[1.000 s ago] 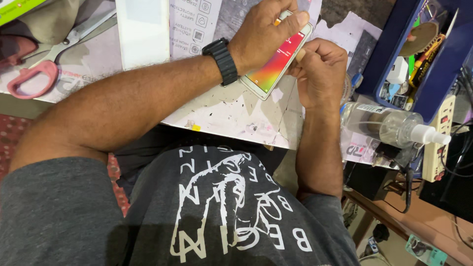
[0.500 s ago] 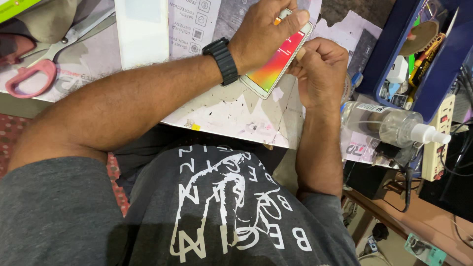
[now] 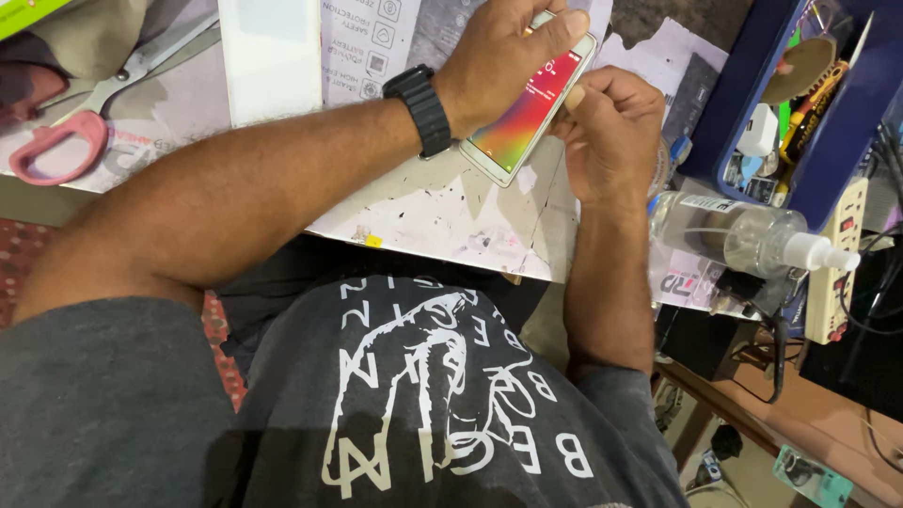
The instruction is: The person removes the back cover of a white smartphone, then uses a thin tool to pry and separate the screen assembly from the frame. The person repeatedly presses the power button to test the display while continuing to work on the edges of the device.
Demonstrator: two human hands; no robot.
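Note:
A white smartphone (image 3: 525, 118) with a lit red-to-green screen is held over the worn white worktop (image 3: 442, 212). My left hand (image 3: 503, 56), with a black watch (image 3: 421, 110) on its wrist, grips the phone from its far end, fingers curled over the top edge. My right hand (image 3: 611, 132) is curled against the phone's right edge, with the thumb pressed on its side. The phone's far end is hidden under my left fingers.
Pink-handled scissors (image 3: 56, 141) lie at the far left, near a white box (image 3: 268, 56). A clear spray bottle (image 3: 743, 235) lies on its side to the right, beside a blue tray (image 3: 743, 103) of small tools and a power strip (image 3: 837, 254).

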